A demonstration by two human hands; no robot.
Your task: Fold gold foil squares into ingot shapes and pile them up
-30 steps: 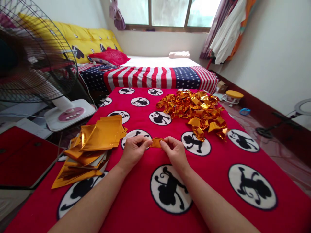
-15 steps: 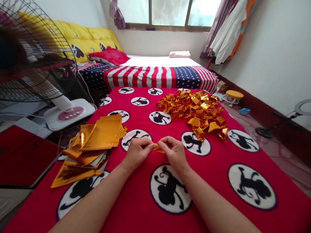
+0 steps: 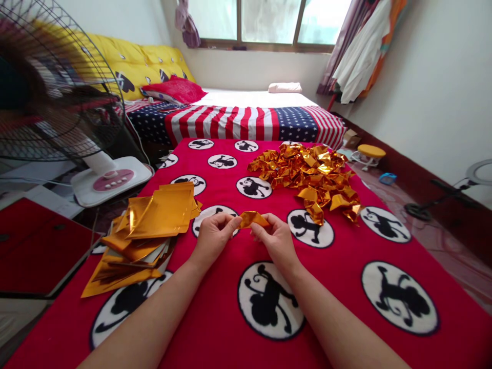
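Note:
Between my two hands a small folded piece of gold foil paper (image 3: 253,220) is held above the red cloth. My left hand (image 3: 218,233) pinches its left end between thumb and fingers. On its right end are the thumb and fingers of my right hand (image 3: 274,236), closed on it. A stack of flat gold foil sheets (image 3: 161,212) lies to the left of my left hand. Beyond my right hand, at the back right of the table, sits a heap of folded gold foil pieces (image 3: 307,169).
The table wears a red cloth (image 3: 200,328) with black figures in white circles. A fan (image 3: 111,177) stands at the left, beside a dark red panel (image 3: 42,246). Behind is a bed (image 3: 238,120); a yellow stool (image 3: 371,150) is on the floor at right.
My fingers have moved slightly apart, and more of the folded foil piece now shows between them. The stack and the heap look the same.

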